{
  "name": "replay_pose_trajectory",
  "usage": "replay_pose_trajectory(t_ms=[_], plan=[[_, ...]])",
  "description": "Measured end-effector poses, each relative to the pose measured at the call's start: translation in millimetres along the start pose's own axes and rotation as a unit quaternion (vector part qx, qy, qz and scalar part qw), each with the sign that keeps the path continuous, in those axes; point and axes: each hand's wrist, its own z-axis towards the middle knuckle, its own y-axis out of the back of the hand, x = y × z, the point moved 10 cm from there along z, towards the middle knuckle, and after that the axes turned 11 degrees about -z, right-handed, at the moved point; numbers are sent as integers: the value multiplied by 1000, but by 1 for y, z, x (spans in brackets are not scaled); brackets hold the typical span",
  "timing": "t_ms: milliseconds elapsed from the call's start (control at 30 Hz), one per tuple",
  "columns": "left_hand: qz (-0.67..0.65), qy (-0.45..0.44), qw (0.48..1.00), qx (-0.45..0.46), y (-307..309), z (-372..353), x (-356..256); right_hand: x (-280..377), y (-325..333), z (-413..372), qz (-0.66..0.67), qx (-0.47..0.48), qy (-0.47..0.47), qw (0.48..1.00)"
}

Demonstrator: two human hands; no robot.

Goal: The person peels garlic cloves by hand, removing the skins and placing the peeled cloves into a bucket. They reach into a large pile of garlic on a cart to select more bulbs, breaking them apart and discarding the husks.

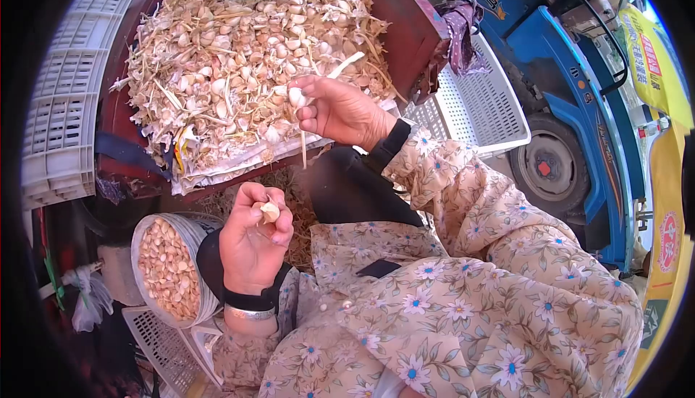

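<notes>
Watch the small pieces at your fingertips; your right hand (340, 112) pinches a white garlic clove (296, 97) between thumb and forefinger, over the near part of the garlic heap (239, 72), and your left hand (255, 242) grips a garlic piece (270, 212) between thumb and fingers, lower down and in front of your lap; either could slip if the pinch loosens or a flake of dry skin slides under a fingertip; the left one could then fall past the edge of the heap to the littered ground, since it is held clear of the bucket (205, 269) – a clove dropped from the right would likely be lost among the many like it

As for looks, the right-hand clove is pale, smooth and rounded, with a thin dry stalk (304, 148) hanging just below those fingers – whether you hold that stalk too, you cannot tell from here; the left-hand piece is cream to yellowish, with papery skin about it; the loose cloves (166, 267) filling the bucket look pinkish-tan and plump
</notes>
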Motion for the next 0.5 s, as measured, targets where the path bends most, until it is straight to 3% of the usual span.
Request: replay_pose_trajectory(t_ms=[33, 133, 267, 400, 500], plan=[[-17, 4, 1000, 6, 8, 9, 1, -6, -9, -4, 26, 17, -7, 999], [-36, -9, 999, -34, 23, 16, -2, -22, -33, -20, -66, 29, -28, 997], [31, -11, 991, -128, 44, 6, 3, -39, -57, -32, -248, 72, 5, 966], [-12, -15, 995, -96, 55, -3, 3, -54, -76, -41, -218, 136, 33, 966], [-3, -38, 991, -131, 61, -10, 0, -61, -77, -44, -280, 147, 64, 947]])
